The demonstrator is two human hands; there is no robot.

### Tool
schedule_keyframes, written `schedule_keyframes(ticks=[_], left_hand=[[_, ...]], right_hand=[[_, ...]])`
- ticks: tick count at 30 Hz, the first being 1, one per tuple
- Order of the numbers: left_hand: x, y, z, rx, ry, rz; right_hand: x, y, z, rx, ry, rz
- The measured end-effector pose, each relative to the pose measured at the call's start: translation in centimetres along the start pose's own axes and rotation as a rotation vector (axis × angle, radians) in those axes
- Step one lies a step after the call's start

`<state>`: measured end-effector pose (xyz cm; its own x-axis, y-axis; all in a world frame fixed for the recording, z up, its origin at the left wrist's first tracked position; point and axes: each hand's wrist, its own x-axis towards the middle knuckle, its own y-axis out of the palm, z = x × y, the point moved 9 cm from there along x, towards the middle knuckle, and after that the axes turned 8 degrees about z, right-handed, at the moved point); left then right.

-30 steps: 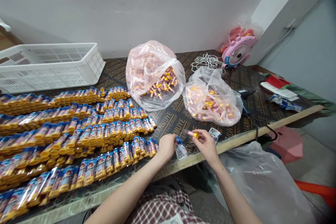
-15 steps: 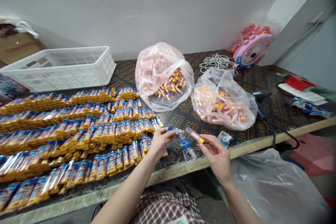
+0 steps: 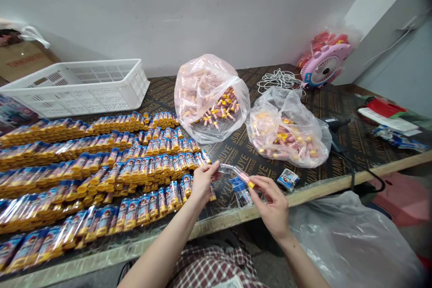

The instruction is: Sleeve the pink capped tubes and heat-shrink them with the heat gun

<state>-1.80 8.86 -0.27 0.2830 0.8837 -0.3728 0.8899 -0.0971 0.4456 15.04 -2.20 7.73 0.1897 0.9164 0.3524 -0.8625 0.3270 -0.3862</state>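
Note:
My left hand pinches a clear plastic sleeve above the table near its front edge. Between the fingers of my right hand is a clear tube with pink contents and a yellow end. The tube's far tip meets the sleeve. Below lie flat blue-printed sleeves, and another small printed packet rests right of them. Rows of packed blue and yellow tubes fill the table's left side. Two plastic bags behind my hands hold many pink and yellow tubes.
A white basket stands at the back left beside a cardboard box. White cable and a pink fan are at the back right. A black tool with a cord lies right of the bags.
My right hand has moved left, bringing the tube to the sleeve. The blue end of the sleeve beside my left fingers no longer shows.

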Motion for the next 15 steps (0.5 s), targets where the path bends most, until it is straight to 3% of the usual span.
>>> schedule_keyframes(ticks=[6,11,15], left_hand=[[-1.0,2.5,-0.5,0.033,0.048,0.189],[-2.1,3.8,-0.3,-0.037,-0.046,0.281],[-3.1,4.6,0.4,0.090,-0.132,0.366]], right_hand=[[0.2,2.0,-0.2,0.094,0.040,0.174],[0.7,2.2,0.0,0.009,-0.002,0.195],[1.1,2.2,0.4,-0.058,-0.076,0.178]])
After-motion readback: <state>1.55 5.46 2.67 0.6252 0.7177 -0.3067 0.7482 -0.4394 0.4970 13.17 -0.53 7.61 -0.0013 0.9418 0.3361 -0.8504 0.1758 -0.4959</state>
